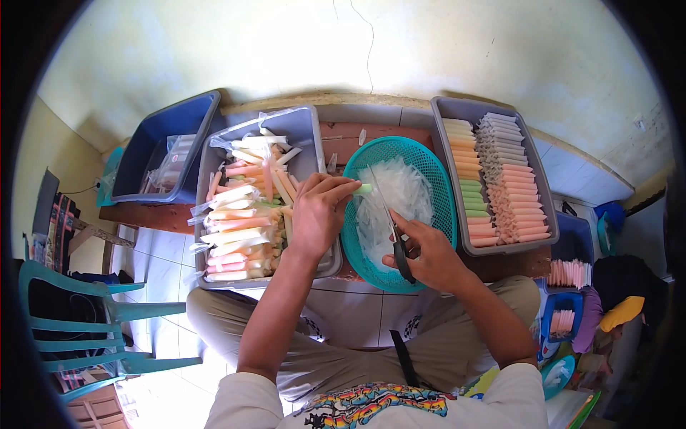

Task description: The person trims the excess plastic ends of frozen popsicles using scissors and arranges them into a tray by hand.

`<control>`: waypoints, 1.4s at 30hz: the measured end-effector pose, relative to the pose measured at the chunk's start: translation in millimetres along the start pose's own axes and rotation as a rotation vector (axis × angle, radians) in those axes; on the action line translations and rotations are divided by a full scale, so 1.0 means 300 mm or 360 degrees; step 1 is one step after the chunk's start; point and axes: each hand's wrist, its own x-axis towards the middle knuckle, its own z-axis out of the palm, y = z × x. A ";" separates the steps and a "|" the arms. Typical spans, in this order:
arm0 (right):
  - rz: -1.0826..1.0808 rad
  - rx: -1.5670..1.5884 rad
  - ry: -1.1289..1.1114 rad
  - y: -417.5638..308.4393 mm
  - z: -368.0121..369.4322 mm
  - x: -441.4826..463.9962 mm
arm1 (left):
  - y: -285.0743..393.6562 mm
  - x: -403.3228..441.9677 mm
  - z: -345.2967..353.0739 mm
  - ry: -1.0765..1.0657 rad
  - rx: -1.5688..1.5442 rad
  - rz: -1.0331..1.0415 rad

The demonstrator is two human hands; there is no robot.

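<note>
My left hand (pixel 320 211) is closed around a green tube (pixel 364 189), whose end sticks out at the fingertips over the left rim of a teal basket (pixel 449 236). Clear plastic scraps (pixel 389 193) lie in the basket. In my right hand (pixel 429 254) are black-handled scissors (pixel 398 239), their blades parted and pointing up and left above the scraps. A grey tray (pixel 311 143) at the left holds a loose heap of pale, orange and pink filled tubes (pixel 239 223). At the right, another grey tray (pixel 441 111) has tubes stacked in rows, orange, green, pink and whitish.
A blue tray (pixel 161 121) with a few packs stands at the far left. All trays rest on a low wooden bench (pixel 343 143) against the wall. A teal chair (pixel 78 332) is at the lower left. Blue containers (pixel 572 239) with pink tubes sit at the right.
</note>
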 end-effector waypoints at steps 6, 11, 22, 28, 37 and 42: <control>-0.0001 -0.0017 0.0013 0.007 0.004 -0.002 | -0.005 -0.007 0.011 0.0001 0.0003 0.0003; 0.0004 -0.0009 0.0013 0.014 0.005 -0.002 | -0.004 -0.007 0.010 0.0011 0.0005 0.0008; 0.0056 0.0102 -0.0022 0.008 0.001 -0.005 | 0.002 -0.003 -0.002 0.0001 0.0018 0.0011; 0.0116 -0.0084 0.0020 0.024 0.011 -0.002 | 0.008 -0.003 -0.003 0.0004 0.0001 -0.0019; 0.0185 -0.0471 0.0075 0.041 0.030 0.030 | 0.017 0.003 -0.009 0.0061 -0.0047 0.0010; 0.0206 -0.0609 0.0127 0.103 0.087 0.055 | 0.037 0.017 -0.022 0.0081 -0.0138 0.0054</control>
